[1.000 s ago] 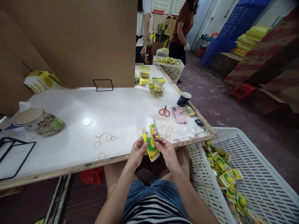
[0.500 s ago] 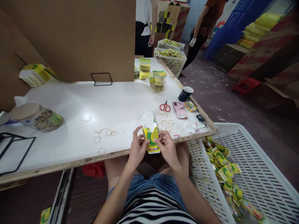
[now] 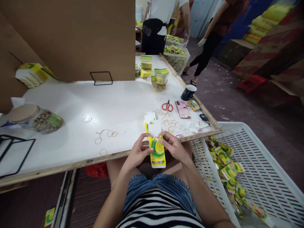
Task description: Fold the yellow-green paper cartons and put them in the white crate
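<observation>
A small yellow and green printed cardboard box (image 3: 157,153) is between my two hands at the table's front edge, its white flaps standing up at the top. My left hand (image 3: 140,152) grips its left side, thumb on the front. At the upper right corner, the fingers of my right hand (image 3: 173,146) pinch the edge by the opening. The inside of the box is mostly hidden. Just beyond it, on the white table (image 3: 125,104), lie scattered rubber bands (image 3: 170,123) and red-handled scissors (image 3: 167,106).
A pink phone (image 3: 182,109) and a dark mug (image 3: 189,92) stand to the right. Stacks of flat boxes (image 3: 161,77) sit farther back. A white plastic crate (image 3: 263,164) holding yellow packs is at my right. A large cardboard panel (image 3: 71,41) rises behind; two people stand beyond.
The box has turned and dropped slightly toward me, showing more of its printed front. My right hand has shifted up to its top edge. The people in the background have moved.
</observation>
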`<control>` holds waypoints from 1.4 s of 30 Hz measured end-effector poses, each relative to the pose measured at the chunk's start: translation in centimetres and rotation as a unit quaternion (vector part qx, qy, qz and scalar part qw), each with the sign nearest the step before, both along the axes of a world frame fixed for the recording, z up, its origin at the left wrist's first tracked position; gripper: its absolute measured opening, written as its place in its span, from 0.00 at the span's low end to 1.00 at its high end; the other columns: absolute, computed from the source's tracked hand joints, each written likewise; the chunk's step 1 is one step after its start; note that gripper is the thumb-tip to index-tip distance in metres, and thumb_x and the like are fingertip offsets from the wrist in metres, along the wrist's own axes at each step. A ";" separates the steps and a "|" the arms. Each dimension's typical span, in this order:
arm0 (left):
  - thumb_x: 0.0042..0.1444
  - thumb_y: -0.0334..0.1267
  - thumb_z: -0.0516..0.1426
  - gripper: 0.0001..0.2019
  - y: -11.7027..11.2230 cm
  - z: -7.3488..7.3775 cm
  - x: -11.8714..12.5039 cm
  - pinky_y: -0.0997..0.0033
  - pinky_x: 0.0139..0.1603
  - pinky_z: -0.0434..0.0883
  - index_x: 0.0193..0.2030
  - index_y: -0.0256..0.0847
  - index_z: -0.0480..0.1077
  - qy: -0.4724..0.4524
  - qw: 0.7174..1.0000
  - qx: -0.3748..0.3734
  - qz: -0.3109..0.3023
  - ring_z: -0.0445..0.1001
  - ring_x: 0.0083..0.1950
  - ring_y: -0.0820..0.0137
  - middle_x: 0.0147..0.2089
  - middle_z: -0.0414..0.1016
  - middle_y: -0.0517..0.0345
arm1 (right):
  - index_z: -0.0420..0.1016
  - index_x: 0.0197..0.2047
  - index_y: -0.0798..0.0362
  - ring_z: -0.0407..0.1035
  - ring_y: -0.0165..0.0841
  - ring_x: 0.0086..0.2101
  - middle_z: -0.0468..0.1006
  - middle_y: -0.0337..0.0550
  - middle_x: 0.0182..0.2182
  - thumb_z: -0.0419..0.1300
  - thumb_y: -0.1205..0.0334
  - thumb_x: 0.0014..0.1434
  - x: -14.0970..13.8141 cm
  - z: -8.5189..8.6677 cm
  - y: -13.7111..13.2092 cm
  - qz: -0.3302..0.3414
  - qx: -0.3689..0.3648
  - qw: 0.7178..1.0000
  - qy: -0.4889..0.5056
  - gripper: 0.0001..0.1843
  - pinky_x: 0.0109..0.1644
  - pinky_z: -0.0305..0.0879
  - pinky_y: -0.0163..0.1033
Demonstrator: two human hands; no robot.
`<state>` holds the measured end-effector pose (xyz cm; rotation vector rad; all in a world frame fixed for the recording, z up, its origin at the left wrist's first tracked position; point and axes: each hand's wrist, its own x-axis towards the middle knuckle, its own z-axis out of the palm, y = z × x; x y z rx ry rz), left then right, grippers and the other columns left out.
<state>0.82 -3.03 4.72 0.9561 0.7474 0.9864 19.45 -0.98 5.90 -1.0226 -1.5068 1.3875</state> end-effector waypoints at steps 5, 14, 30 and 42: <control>0.53 0.41 0.64 0.39 0.0 -0.1 0.2 0.64 0.44 0.76 0.66 0.50 0.46 -0.001 1.000 -0.004 -0.011 0.80 0.43 0.62 0.46 0.78 0.51 | 0.73 0.35 0.51 0.70 0.35 0.37 0.75 0.42 0.34 0.57 0.52 0.62 -0.4 -0.3 -0.1 -0.065 0.066 0.995 -0.023 0.12 0.43 0.68 0.39; 0.55 0.43 0.61 0.24 0.2 -0.2 0.8 0.70 0.37 0.76 0.58 0.45 0.60 0.101 0.993 0.040 0.043 0.79 0.40 0.66 0.50 0.76 0.50 | 0.76 0.42 0.51 0.72 0.38 0.42 0.78 0.46 0.40 0.53 0.47 0.64 0.5 0.2 -0.2 -0.162 0.072 0.984 -0.035 0.17 0.48 0.68 0.42; 0.58 0.40 0.58 0.22 0.0 0.4 1.1 0.71 0.40 0.75 0.57 0.44 0.59 0.112 0.991 0.062 0.039 0.78 0.43 0.66 0.53 0.75 0.48 | 0.68 0.55 0.48 0.66 0.31 0.20 0.72 0.30 0.19 0.61 0.58 0.56 0.0 -0.3 -0.1 -0.062 0.008 0.985 -0.163 0.22 0.26 0.60 0.33; 0.54 0.41 0.63 0.24 0.1 0.8 2.3 0.68 0.41 0.76 0.55 0.42 0.61 0.026 0.998 0.048 0.023 0.79 0.42 0.65 0.48 0.77 0.50 | 0.76 0.49 0.49 0.72 0.36 0.42 0.78 0.45 0.47 0.59 0.52 0.61 0.4 -1.0 -0.8 -0.096 0.045 0.994 -0.005 0.17 0.47 0.71 0.41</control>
